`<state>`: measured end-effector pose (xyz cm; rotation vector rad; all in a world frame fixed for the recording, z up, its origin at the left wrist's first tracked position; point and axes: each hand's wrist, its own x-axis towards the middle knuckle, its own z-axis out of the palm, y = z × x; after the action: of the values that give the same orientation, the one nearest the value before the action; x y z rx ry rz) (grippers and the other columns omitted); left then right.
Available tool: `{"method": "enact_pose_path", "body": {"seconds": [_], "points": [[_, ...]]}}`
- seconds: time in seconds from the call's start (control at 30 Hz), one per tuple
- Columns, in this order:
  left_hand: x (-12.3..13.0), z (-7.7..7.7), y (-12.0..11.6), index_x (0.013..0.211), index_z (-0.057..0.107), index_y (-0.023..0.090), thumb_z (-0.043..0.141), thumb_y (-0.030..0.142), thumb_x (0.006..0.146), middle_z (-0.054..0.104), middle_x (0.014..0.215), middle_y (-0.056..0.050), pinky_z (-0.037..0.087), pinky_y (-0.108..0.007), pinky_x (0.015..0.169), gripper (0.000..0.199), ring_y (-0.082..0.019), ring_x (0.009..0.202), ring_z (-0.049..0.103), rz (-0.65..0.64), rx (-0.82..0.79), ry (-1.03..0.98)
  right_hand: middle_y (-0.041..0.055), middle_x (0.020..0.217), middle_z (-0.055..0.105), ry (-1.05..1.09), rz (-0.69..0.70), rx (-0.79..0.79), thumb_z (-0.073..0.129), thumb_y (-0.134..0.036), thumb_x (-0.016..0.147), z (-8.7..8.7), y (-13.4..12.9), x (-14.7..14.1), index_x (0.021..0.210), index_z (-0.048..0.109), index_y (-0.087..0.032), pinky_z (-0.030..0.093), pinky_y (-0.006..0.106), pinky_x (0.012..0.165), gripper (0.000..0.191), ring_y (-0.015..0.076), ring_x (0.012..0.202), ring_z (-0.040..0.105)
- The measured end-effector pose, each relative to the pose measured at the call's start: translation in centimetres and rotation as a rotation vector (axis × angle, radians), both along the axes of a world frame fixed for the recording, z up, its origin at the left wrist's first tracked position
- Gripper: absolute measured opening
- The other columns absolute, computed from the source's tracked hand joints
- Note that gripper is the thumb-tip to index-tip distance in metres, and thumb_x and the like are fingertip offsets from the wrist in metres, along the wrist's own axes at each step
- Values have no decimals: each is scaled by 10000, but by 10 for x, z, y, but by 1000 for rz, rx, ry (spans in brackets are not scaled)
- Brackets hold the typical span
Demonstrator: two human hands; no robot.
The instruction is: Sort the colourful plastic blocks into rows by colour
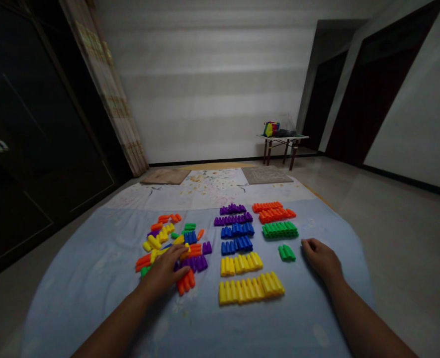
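My left hand (166,266) lies over a loose pile of small plastic tubes in mixed colours. Its fingers reach over a yellow tube (186,252), thumb spread apart beside the purple tubes (194,263). Orange tubes (186,282) lie just below that thumb. My right hand (322,258) rests on the cloth at the right, fingers curled in and nothing visible in them. Left of it is a short group of green tubes (287,253). Colour-sorted rows stand mid-table: yellow tubes (251,290), blue tubes (237,245), purple tubes (233,219), orange tubes (277,215) and green tubes (280,229).
A pale blue cloth (104,278) covers the round table. Two brown mats (165,176) lie at its far edge. Farther back, a small folding table (283,137) by the wall bears a colourful bag (270,129). Dark cabinet doors (29,124) stand at left.
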<state>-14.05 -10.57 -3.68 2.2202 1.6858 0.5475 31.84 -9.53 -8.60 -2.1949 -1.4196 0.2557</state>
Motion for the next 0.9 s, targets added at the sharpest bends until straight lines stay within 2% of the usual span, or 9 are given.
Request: {"method": "enact_pose_path", "body": {"seconds": [0.13,0.3,0.37,0.53,0.63,0.73,0.9], "points": [[8,0,-6,1148,551,233,522,363,739,525,1234,-53,345,-357,1001,431,-214,1161,465,-9,35,-21,36,790,675,-9,5,-5,361,-499,802,-2,0,1,855,633,-253,347,234,565,371,174,730,590],[14,5,0,1163,522,183,436,432,784,546,1183,-92,435,-357,874,461,-209,998,558,127,78,-62,40,785,676,-12,18,9,366,-489,803,-2,1,1,831,638,-246,342,234,558,366,172,722,590],[17,8,5,1154,530,174,439,428,776,561,1171,-97,436,-339,861,465,-209,985,567,145,44,-51,41,780,676,-12,15,10,372,-490,802,-2,1,1,833,640,-246,340,234,555,364,173,715,590],[21,15,15,1090,581,206,505,339,705,635,1074,-66,423,-317,860,414,-214,973,578,66,-106,-2,38,788,677,-2,8,29,393,-477,798,-2,1,1,836,648,-245,337,232,554,348,170,719,588],[23,18,18,1083,574,200,464,318,727,637,1073,-56,416,-308,869,391,-203,988,572,100,-84,-40,34,780,675,9,0,44,395,-474,796,-2,1,0,830,652,-244,335,230,552,347,166,714,588],[28,20,13,1106,542,174,451,302,736,610,1119,-68,401,-303,888,402,-200,1027,554,151,-13,-41,29,761,674,22,3,50,393,-469,798,0,0,-1,815,649,-239,331,227,550,345,160,709,587],[52,23,-7,1006,573,219,455,285,744,634,1018,-42,408,-295,819,294,-199,947,572,105,70,48,26,771,675,27,4,64,397,-452,803,2,0,-1,827,648,-233,324,221,553,334,148,706,579]]}}
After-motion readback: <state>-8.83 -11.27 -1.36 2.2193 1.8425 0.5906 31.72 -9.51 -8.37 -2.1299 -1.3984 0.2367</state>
